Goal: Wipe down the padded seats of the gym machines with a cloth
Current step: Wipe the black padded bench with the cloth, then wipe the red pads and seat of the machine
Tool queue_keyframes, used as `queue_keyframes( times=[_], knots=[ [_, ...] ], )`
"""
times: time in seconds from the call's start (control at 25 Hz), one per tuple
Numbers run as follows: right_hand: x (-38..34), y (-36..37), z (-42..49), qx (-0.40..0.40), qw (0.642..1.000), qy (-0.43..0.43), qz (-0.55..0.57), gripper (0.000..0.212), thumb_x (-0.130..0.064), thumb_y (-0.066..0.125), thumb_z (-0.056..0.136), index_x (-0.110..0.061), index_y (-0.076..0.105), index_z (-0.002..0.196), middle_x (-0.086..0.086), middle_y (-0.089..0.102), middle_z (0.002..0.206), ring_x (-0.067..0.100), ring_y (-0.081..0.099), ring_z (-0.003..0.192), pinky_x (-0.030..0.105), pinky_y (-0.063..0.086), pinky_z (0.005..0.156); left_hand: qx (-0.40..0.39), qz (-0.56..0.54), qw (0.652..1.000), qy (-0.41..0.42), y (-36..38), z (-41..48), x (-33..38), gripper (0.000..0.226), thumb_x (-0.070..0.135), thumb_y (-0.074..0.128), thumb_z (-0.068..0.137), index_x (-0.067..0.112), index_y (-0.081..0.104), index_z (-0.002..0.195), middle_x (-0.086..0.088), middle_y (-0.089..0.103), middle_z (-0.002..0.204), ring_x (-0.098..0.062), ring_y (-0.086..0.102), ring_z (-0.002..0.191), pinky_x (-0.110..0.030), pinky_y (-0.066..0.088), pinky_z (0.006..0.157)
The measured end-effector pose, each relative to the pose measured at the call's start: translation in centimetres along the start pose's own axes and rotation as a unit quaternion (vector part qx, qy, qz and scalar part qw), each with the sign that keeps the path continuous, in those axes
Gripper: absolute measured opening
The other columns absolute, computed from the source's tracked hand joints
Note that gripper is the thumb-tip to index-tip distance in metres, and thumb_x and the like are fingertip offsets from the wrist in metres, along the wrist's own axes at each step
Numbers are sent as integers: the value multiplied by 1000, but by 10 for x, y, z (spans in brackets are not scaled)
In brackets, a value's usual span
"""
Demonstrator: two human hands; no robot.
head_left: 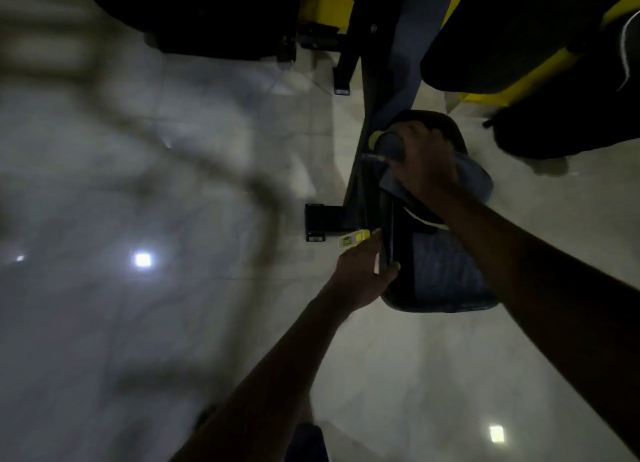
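1. Right of the frame's centre sits the black padded seat [446, 281] of a gym machine. Its long side runs up the picture, and its near end is rounded.
2. The right hand [424, 165] is down on the far end of that seat, on top of a blue-grey cloth [476, 179]. The cloth spills out from under the palm to the right and to the lower left.
3. Its fingers [420, 132] are bent down over the cloth and hold it against the pad. A dark rounded lump with a yellow rim shows at the fingertips, but the light is too dim to say what it is.
4. The left hand [360, 274] grips the seat's left edge nearer the camera. The thumb is hooked over the top of the padding and the fingers lie along the side, well apart from the cloth.
5. A small yellow label [353, 239] sticks out just beside the left fingertips.
6. Left of it, a black foot plate [320, 222] rests on the pale tiled floor [207, 306].
7. Black and yellow machine frames [405, 46] crowd the top of the frame.
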State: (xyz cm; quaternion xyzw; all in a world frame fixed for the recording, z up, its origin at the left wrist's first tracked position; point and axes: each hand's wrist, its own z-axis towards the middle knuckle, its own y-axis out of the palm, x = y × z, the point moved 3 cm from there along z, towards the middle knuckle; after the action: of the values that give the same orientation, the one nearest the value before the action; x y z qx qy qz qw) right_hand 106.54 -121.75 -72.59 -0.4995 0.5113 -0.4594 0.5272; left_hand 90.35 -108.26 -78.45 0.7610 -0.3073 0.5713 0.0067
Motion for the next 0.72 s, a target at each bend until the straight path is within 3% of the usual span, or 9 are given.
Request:
queue_keyframes(
  times=[0.12, 0.2, 0.32, 0.44, 0.72],
  knots=[
    [3, -29, -6, 31, 990, 38, 136, 59, -53, 68, 90, -7, 60, 127, 20, 62, 129, 42, 58, 117, 46, 48, 92, 73, 19, 997, 34, -31, -12, 14, 38, 15, 52, 100, 11, 54, 138, -12, 62, 134, -26, 57, 122, -31, 44, 103],
    [-7, -52, -15, 48, 981, 53, 182, 56, -52, 71, 90, -6, 63, 121, 20, 65, 123, 40, 60, 114, 42, 47, 87, 122, 25, 992, 16, -66, -26, 20, 37, 11, 51, 101, 10, 55, 138, -12, 62, 134, -27, 59, 120, -24, 41, 97],
    [-49, -98, -39, 20, 978, 50, 203, 49, -46, 73, 91, -5, 64, 115, 21, 67, 119, 41, 61, 111, 41, 45, 85, 157, 68, 985, -12, -129, -63, 34, 44, 13, 51, 101, 13, 48, 145, -10, 52, 146, -25, 49, 133, -21, 32, 105],
    [-98, -146, -52, -28, 963, 36, 264, 44, -44, 74, 91, -6, 62, 111, 21, 67, 114, 41, 62, 108, 37, 41, 76, 175, 111, 978, -22, -195, -110, 66, 49, 7, 48, 100, 18, 46, 147, -7, 42, 154, -24, 39, 142, -31, 29, 116],
    [-216, -314, -48, -41, 939, -123, 318, 46, -47, 72, 92, -12, 63, 120, 11, 68, 116, 30, 62, 105, 30, 35, 68, 298, 179, 937, -17, -340, -226, 170, 50, 7, 54, 97, 23, 49, 145, -5, 43, 153, -22, 43, 140, -41, 36, 115]
  ],
)
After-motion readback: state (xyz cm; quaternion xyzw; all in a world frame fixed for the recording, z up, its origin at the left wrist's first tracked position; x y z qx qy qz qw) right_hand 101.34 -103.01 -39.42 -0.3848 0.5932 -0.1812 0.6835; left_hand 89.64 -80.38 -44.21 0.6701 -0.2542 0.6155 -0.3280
